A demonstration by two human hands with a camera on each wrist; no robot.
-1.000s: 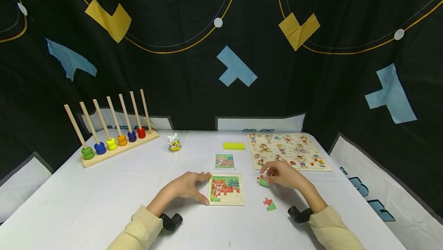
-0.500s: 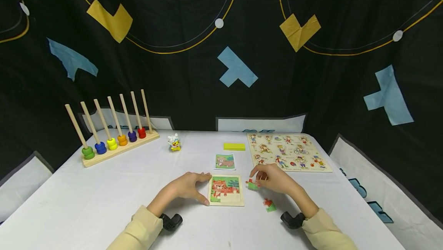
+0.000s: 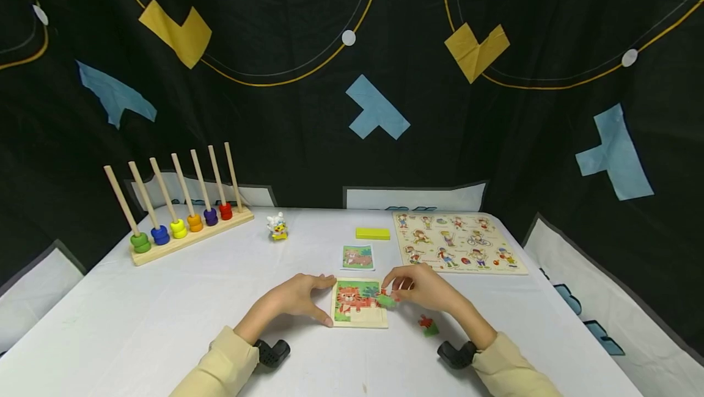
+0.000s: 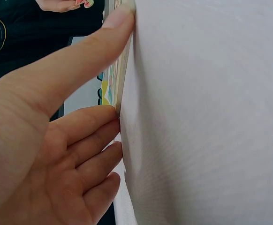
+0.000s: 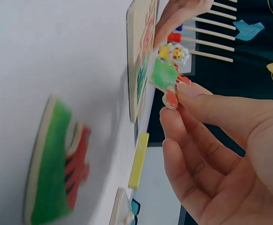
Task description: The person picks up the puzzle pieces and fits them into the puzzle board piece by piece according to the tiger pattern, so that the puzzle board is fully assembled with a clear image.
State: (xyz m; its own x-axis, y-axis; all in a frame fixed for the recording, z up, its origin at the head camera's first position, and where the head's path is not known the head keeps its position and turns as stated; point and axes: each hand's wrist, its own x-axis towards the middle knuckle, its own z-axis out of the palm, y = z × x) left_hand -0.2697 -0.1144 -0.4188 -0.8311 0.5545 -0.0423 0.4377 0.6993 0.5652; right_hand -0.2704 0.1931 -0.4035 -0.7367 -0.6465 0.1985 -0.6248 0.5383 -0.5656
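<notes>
A square wooden jigsaw tray (image 3: pixel 363 324) with a red tiger picture lies on the white table. My left hand (image 3: pixel 299 295) touches its left side, thumb at the near corner and forefinger at the far one, fingers fairly straight. My right hand (image 3: pixel 423 287) pinches a green and red jigsaw piece (image 5: pixel 164 74) between thumb and fingertips, over the tray's right edge in the head view. The bare wood (image 3: pixel 360 317) of the gap shows in the picture's lower right. Another green and red jigsaw piece (image 3: pixel 428 325) lies on the table, right of the tray, below my right hand.
Behind the tray lie a small picture card (image 3: pixel 357 257) and a yellow block (image 3: pixel 372 233). A large wooden picture board (image 3: pixel 462 247) is at the back right. A figurine (image 3: pixel 277 226) and a peg stand (image 3: pixel 192 238) with coloured rings stand at the back left.
My right hand has carried the pinched jigsaw piece left from beside the picture board to the tray's right edge. My left hand has stayed at the tray.
</notes>
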